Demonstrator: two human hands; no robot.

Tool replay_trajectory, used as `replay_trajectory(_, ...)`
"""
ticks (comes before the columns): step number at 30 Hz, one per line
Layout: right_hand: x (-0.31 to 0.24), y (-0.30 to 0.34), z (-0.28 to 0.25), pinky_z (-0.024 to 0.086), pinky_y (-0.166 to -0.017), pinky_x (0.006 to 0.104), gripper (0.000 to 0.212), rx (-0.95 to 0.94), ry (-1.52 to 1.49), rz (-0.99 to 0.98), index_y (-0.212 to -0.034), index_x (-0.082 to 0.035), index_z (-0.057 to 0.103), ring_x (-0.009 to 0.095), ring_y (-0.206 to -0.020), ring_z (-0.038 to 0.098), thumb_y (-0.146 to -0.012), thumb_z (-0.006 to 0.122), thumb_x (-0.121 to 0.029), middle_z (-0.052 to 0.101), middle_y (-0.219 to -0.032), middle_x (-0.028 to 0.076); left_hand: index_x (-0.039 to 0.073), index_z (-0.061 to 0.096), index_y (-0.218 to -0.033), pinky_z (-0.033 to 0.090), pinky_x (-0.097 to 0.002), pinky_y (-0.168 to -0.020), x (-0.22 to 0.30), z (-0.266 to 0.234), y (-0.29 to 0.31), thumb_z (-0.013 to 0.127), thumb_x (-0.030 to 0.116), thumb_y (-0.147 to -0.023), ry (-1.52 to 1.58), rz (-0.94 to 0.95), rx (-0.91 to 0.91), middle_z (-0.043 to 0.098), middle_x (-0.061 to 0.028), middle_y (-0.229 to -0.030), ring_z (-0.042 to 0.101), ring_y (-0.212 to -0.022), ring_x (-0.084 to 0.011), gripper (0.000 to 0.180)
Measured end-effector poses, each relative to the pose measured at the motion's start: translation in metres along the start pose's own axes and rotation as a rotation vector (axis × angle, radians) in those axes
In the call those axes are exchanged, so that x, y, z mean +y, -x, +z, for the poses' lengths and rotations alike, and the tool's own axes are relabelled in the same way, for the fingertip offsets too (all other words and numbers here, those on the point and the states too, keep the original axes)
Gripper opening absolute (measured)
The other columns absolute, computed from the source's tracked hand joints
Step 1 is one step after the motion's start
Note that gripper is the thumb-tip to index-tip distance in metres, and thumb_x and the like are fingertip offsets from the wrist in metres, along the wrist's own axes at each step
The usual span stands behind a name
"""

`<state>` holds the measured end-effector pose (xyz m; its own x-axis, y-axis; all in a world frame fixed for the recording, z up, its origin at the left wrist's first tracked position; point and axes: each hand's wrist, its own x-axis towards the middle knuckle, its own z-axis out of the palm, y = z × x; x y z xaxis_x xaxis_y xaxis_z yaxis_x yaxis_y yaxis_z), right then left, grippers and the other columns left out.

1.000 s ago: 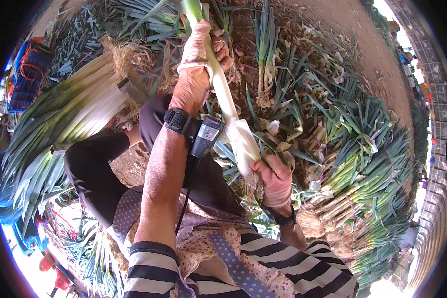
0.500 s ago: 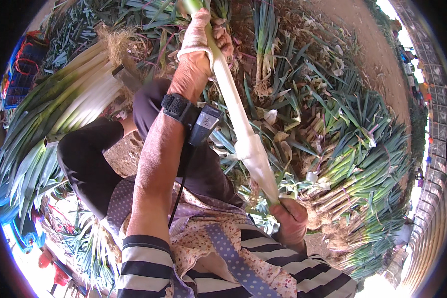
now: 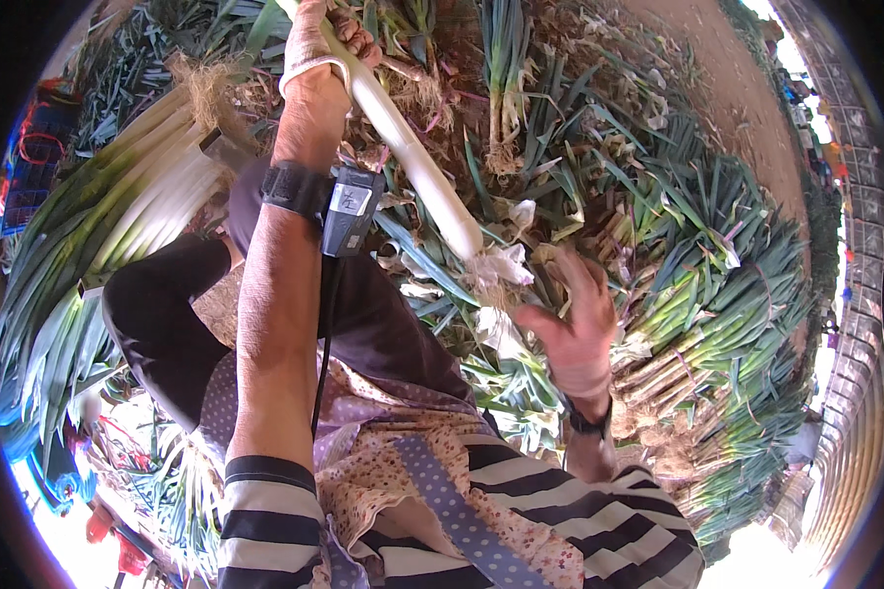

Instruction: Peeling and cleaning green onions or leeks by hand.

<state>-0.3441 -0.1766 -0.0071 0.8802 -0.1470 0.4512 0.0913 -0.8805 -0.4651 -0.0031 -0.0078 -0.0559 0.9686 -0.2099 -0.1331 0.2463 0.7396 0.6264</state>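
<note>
My left hand, partly wrapped in pale cloth, is closed around the green upper part of a leek. The leek slants down to the right across the middle of the view, its white shaft bare and its roots at the lower end. Beside that root end my right hand is open, thumb and fingers spread, holding nothing I can see. Pale loose peel hangs or lies by the roots, and a further whitish scrap is just below it.
To the left, a thick bundle of cleaned leeks rests against metal brackets. Piles of unpeeled leeks cover the ground on the right. A blue crate stands at far left. My bent knee is beside the bundle.
My right hand has let go of the lower end and opened, and the outer layer is off the white shaft. My left hand has moved left with the leek.
</note>
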Motion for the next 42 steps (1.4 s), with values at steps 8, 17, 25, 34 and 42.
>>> replay_trajectory(8,-0.026,-0.030,0.032,0.050,-0.066,0.0277,0.017,-0.395,-0.567,0.356,-0.091,0.003,0.064,0.014,-0.069,0.063,-0.081,0.066,-0.010,0.065,-0.071,0.008,0.006,0.047,-0.074,0.037,-0.0290,-0.042,0.008,-0.002,-0.004,0.065,0.035,-0.082,0.215,-0.140,-0.093,0.042,-0.0015,-0.058,0.042,-0.052,-0.0175,0.035)
replay_trajectory(17,-0.039,0.031,-0.005,0.048,-0.072,0.0255,0.018,0.021,-0.640,0.875,-0.095,0.001,0.064,0.015,-0.083,0.062,-0.077,0.067,0.001,0.066,-0.088,0.010,0.015,0.043,-0.055,0.036,-0.0267,-0.044,0.007,0.024,0.024,0.061,0.057,-0.080,0.129,-0.147,-0.142,0.041,-0.0005,-0.054,0.041,-0.049,-0.0156,0.051)
replay_trajectory(25,-0.027,-0.047,0.040,0.046,-0.055,0.0351,0.040,-0.056,-0.003,-0.043,-0.100,-0.005,0.058,0.019,-0.068,0.059,-0.075,0.074,-0.031,0.063,-0.082,0.009,0.008,0.046,-0.072,0.032,-0.0285,-0.044,-0.008,0.022,0.014,0.066,0.040,-0.082,0.268,-0.115,-0.121,0.041,0.0001,-0.056,0.040,-0.054,-0.0164,0.039)
replay_trajectory(34,-0.032,0.027,0.018,0.041,-0.053,0.0267,0.008,-0.079,-0.507,0.883,-0.086,-0.003,0.066,0.009,-0.059,0.051,-0.079,0.068,-0.005,0.063,-0.070,0.004,0.008,0.048,-0.080,0.031,-0.0263,-0.044,0.007,0.020,0.019,0.064,0.038,-0.083,0.263,-0.104,-0.239,0.040,0.0027,-0.056,0.036,-0.052,-0.0133,0.034)
replay_trajectory(42,0.026,0.046,-0.007,0.049,-0.078,0.0310,0.053,-0.071,0.383,0.535,-0.119,-0.006,0.056,0.021,-0.086,0.060,-0.072,0.078,-0.014,0.063,-0.098,0.010,0.013,0.041,-0.063,0.033,-0.0288,-0.045,0.013,0.002,0.002,0.058,0.050,-0.083,0.400,-0.208,-0.389,0.037,0.0017,-0.059,0.037,-0.053,-0.0147,0.045)
